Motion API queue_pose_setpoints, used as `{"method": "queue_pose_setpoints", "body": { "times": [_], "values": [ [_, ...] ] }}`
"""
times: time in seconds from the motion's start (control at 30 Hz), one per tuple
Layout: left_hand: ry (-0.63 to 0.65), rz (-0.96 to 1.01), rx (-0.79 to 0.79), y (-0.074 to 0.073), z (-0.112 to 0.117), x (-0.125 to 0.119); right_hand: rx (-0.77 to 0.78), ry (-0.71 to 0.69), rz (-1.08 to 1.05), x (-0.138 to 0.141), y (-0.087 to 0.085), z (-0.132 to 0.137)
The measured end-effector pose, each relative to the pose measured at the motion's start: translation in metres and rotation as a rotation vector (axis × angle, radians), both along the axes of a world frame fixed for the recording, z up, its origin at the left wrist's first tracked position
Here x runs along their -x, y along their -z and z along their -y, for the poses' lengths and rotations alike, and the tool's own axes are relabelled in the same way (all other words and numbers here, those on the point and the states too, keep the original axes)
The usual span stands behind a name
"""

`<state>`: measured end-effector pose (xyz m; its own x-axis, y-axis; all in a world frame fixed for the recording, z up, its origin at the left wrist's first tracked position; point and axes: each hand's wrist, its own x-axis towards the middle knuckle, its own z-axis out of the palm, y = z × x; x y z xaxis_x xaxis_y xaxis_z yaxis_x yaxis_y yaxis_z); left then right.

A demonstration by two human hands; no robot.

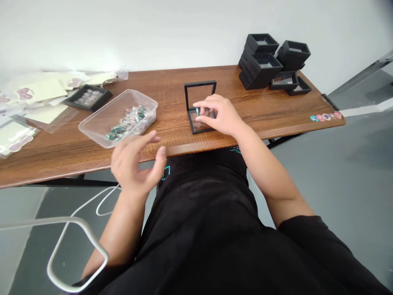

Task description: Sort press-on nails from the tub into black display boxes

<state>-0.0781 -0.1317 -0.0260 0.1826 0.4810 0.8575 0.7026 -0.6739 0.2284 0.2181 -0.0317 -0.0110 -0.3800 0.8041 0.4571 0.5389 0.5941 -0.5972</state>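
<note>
My right hand (219, 114) pinches a small shiny teal piece (197, 111) between thumb and fingertips. It is held over a black hinged display frame (192, 125) with clear film panes, which stands opened on the table, one half upright and the other lying flat. Part of the frame is hidden behind the hand. My left hand (135, 162), slightly blurred, hovers at the table's front edge with thumb and fingers apart and nothing visible in it. Just beyond it sits a clear plastic tub (101, 121) with many small teal, pinkish and silvery pieces (130, 123) heaped inside.
Black frames (259, 65) are stacked at the back right of the wooden table (172, 88). At left lie printed cards (43, 92) in clear sleeves and a black box (87, 97) of pale pieces. A white cable (76, 221) loops at lower left. Round stickers (326, 117) mark the right edge.
</note>
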Motion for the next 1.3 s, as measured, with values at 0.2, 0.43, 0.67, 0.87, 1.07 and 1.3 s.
{"method": "queue_pose_setpoints", "body": {
  "times": [0.2,0.43,0.67,0.87,1.07,1.3],
  "values": [
    [-0.248,0.125,-0.128,0.009,-0.026,0.058,0.061,0.049,0.207,0.006,0.008,-0.019],
    [-0.243,0.136,0.146,0.042,-0.063,0.106,0.205,0.052,0.363,0.011,0.003,-0.029],
    [-0.166,0.171,0.208,0.062,-0.075,0.117,0.289,0.081,0.377,0.011,0.002,-0.034],
    [-0.157,0.184,0.265,0.064,-0.094,0.125,0.314,0.047,0.338,0.011,0.002,-0.033],
    [-0.206,0.230,0.332,0.050,-0.083,0.111,0.332,0.026,0.343,0.013,0.005,-0.036],
    [-0.199,0.217,0.435,0.027,-0.055,0.087,0.302,0.128,0.351,0.009,0.006,-0.028]
  ]
}}
